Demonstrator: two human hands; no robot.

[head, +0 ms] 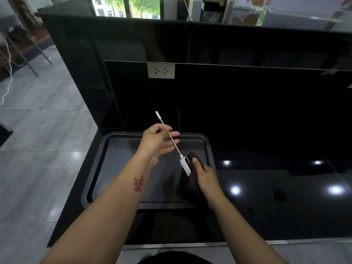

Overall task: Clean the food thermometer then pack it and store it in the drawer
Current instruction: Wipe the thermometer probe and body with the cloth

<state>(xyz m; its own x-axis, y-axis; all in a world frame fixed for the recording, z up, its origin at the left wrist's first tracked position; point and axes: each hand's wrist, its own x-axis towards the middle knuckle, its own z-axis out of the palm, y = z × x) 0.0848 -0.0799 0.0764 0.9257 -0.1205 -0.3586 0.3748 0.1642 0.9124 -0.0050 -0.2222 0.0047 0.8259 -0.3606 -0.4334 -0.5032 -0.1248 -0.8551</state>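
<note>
Now at frame centre the left hand point(159, 141) pinches the food thermometer point(172, 142) by its probe, other fingers apart; the right hand point(204, 175) clamps a dark cloth point(187, 184) on its white body; better wipe slowly, holding firm.

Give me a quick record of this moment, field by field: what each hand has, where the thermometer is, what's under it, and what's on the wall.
left hand: left hand pinches the thermometer's metal probe partway along
right hand: right hand presses a dark cloth against the thermometer's white body
thermometer: thermometer is held in the air, tilted, white-capped tip pointing up and away
below: dark tray on a glossy black counter
wall: white double socket
drawer: not in view
</note>
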